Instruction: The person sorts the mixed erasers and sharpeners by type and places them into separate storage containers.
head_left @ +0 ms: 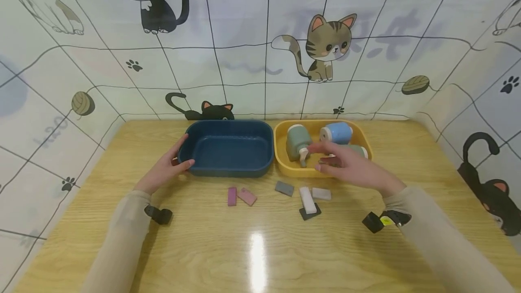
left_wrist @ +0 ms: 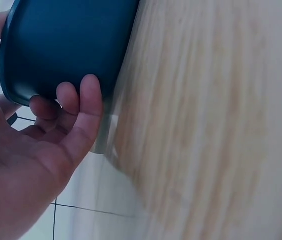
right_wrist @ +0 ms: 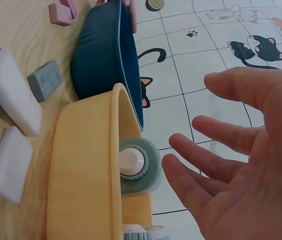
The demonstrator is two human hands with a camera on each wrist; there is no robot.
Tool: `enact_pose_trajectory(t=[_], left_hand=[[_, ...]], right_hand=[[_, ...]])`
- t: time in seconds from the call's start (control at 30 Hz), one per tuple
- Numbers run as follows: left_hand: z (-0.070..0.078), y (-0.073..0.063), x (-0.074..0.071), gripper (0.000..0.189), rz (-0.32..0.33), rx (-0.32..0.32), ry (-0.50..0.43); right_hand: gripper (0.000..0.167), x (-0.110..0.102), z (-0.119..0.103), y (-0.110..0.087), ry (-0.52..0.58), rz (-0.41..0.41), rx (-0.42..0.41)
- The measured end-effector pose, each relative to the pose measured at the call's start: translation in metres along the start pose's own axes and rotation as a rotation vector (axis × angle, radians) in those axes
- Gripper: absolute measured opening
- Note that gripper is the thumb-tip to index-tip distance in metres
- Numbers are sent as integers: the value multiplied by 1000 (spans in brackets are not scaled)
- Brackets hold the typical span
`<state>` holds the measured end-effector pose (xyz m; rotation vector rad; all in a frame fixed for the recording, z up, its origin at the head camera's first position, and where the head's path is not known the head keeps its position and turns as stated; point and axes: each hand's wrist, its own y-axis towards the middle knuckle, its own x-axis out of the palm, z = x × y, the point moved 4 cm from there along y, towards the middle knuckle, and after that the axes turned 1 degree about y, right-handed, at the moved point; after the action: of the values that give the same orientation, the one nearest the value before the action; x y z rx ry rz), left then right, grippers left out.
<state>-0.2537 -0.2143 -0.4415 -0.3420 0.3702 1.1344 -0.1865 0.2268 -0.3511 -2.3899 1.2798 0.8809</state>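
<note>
My left hand [head_left: 164, 168] is at the left end of a dark blue bin [head_left: 232, 173], its relaxed fingers against the outer wall. Several of its fingertips [left_wrist: 91, 90] touch the bin in the left wrist view. Over the front of a yellow bin [head_left: 281, 162] hovers my right hand [head_left: 350, 164], fingers spread and holding nothing. Just left of its fingertips lies a green pump bottle [head_left: 299, 138] with a white top. A blue bottle [head_left: 339, 133] lies behind the hand. Another green bottle [head_left: 358, 149] is partly hidden by it.
In front of the bins lie small blocks: purple [head_left: 232, 196], pink [head_left: 247, 196] and grey [head_left: 284, 188]. A white block [head_left: 307, 200] rests on a dark block [head_left: 317, 211], next to a pale block [head_left: 321, 194]. A cat-patterned sheet [head_left: 244, 67] backs the table.
</note>
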Motion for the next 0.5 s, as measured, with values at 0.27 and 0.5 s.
enact_pose_trajectory(t=[0.27, 0.5], left_hand=[[3, -1, 3, 83, 6, -15, 58], [8, -2, 1, 83, 41, 17, 208]], right_hand=[[35, 2, 4, -13, 15, 57, -32], [32, -4, 13, -27, 42, 154, 32]])
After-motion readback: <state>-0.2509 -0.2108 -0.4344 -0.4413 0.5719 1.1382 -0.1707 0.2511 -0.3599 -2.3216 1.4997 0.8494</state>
